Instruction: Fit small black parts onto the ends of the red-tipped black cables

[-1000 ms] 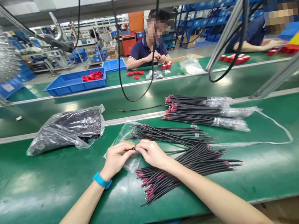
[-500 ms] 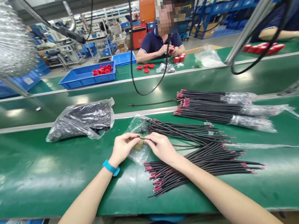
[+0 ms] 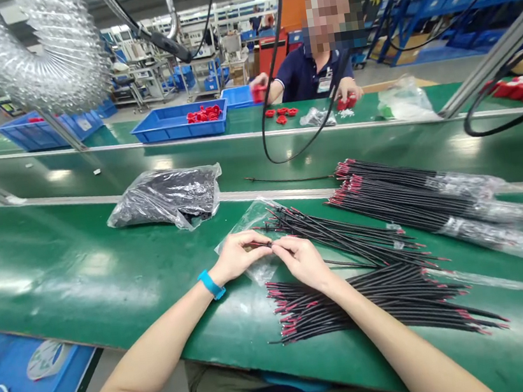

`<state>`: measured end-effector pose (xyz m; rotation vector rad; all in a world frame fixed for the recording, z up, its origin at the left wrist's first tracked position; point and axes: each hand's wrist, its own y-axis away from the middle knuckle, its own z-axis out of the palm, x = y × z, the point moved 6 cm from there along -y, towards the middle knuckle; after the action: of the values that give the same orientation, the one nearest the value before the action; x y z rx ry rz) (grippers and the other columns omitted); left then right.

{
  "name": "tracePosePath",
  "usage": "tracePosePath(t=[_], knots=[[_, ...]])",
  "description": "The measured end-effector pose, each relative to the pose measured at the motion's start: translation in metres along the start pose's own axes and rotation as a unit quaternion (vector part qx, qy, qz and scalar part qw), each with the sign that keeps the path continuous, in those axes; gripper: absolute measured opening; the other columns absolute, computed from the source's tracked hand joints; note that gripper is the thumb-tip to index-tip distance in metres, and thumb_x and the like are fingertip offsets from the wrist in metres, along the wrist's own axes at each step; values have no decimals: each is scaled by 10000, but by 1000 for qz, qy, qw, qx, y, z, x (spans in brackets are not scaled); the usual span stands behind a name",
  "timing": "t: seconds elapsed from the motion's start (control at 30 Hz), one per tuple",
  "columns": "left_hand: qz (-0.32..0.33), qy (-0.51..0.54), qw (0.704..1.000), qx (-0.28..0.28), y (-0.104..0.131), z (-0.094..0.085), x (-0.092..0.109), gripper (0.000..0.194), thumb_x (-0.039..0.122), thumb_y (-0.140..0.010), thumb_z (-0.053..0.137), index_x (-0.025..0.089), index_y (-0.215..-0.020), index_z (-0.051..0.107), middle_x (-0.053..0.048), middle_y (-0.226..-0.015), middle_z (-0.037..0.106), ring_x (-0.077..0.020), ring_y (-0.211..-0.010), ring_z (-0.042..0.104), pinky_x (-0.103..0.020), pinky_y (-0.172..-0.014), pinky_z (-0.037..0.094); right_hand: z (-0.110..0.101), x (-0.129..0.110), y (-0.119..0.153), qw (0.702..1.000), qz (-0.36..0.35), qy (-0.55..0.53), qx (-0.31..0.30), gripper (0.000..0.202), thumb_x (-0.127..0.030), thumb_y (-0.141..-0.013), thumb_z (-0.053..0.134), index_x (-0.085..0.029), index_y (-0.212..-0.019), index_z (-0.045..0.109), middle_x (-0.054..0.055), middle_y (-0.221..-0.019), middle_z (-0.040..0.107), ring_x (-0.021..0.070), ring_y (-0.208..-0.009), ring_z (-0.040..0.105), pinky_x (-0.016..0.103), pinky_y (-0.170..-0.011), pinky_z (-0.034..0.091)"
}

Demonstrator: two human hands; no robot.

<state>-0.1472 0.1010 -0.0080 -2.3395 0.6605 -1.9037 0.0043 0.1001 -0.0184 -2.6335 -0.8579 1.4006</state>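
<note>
My left hand (image 3: 244, 255) is closed in a pinch on a thin black cable (image 3: 262, 245), whose end shows between my fingertips. My right hand (image 3: 303, 260) meets it from the right, thumb and forefinger pinched at the cable's tip; any small part there is too little to make out. Beneath my hands lies a clear plastic bag (image 3: 263, 274). Loose black cables with red ends form an upper pile (image 3: 337, 228) just beyond my right hand. A lower pile (image 3: 367, 304) spreads partly under my right forearm.
A clear bag of black parts (image 3: 169, 195) sits at the left. Bundled cables (image 3: 397, 200) in plastic wrap lie at the right. Across the bench, a co-worker (image 3: 308, 74) handles red parts near a blue bin (image 3: 157, 132). A black cord (image 3: 262, 125) hangs in front, beside a silver duct (image 3: 66, 67).
My view has turned left, so the scene sits farther right. My hands stay pinched together at the cable. The co-worker's hands have moved apart, one carrying a red part toward the blue bins.
</note>
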Motion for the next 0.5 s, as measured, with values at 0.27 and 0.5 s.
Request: tracePosePath(t=[0.27,0.5], knots=[[-13,22,999,-24,-1,0,-1,240,342,-778,780,153,-923,756,-94,-978,736,-195,-909,689,-293,-800,549,5,10,3,996,59,-67,-19,401,-442,-950,480,-145,-798,702,11,-695,619,111,-616,500,228,-584,363],[-18,12,1000,-19,0,1,2,261,386,-786,762,157,-910,753,-99,-968,738,-206,-905,690,-308,-806,552,3,0,2,998,41,-28,-26,414,-440,-967,453,-153,-834,720,33,-763,674,133,-665,564,237,-630,409]])
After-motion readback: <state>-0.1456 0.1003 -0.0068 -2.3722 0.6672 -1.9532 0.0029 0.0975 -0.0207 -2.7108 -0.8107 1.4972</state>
